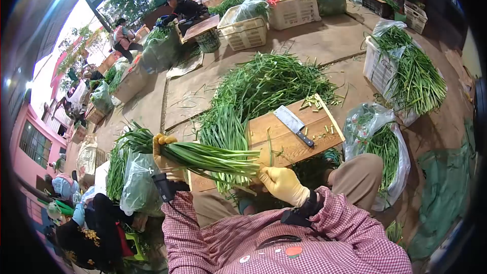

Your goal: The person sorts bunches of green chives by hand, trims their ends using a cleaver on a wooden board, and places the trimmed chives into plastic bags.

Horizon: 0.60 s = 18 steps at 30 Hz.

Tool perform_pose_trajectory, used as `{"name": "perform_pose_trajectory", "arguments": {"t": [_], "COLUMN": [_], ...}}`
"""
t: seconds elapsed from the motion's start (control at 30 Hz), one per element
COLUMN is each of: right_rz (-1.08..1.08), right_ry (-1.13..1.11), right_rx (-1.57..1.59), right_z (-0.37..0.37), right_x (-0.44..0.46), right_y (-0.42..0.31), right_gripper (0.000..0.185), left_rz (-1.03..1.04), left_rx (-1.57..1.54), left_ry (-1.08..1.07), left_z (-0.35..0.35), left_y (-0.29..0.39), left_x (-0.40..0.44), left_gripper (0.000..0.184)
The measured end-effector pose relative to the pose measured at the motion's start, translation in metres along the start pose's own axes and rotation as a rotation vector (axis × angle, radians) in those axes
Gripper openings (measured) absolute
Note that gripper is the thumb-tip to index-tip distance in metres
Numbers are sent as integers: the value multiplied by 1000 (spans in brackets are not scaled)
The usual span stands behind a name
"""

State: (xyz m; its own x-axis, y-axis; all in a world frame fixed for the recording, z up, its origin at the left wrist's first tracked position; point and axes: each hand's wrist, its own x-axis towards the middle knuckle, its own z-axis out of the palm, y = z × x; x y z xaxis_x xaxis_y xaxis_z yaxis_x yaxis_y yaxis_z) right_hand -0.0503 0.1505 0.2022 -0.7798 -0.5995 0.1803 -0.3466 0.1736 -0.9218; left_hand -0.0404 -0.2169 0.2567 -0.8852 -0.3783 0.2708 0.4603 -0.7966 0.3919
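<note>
A bunch of long green leafy stalks (213,158), which look like chives, lies crosswise in front of me. My left hand (166,156), in a yellowish glove, is wrapped round its leafy part. At the cut ends, my yellow-gloved right hand (285,184) has its fingers closed against the stalks. Just beyond is a wooden cutting board (264,134), tilted in view, with a cleaver (293,126) lying on it. Short cut stalk ends (312,102) are scattered over the board's far and right parts. A large heap of the same greens (269,81) spreads behind the board.
Plastic bags of greens stand on my left (139,180) and right (378,144). Farther right is a white crate (380,66) overflowing with stalks. More crates (243,33) line the back. Several people sit working around the floor; one dark-clothed person (96,231) is close at lower left.
</note>
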Motion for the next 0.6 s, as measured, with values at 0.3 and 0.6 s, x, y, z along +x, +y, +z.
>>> {"name": "perform_pose_trajectory", "arguments": {"t": [0.3,0.6], "right_rz": [23,-304], "right_ry": [-148,-299], "right_rx": [-542,105], "right_z": [-41,-36], "right_x": [-21,26], "right_y": [32,-19], "right_gripper": [23,64], "left_rz": [-132,-207], "left_rx": [-105,-146], "left_ry": [-203,-331], "left_z": [24,61], "left_y": [4,-25], "left_x": [-12,-14], "left_gripper": [18,19]}}
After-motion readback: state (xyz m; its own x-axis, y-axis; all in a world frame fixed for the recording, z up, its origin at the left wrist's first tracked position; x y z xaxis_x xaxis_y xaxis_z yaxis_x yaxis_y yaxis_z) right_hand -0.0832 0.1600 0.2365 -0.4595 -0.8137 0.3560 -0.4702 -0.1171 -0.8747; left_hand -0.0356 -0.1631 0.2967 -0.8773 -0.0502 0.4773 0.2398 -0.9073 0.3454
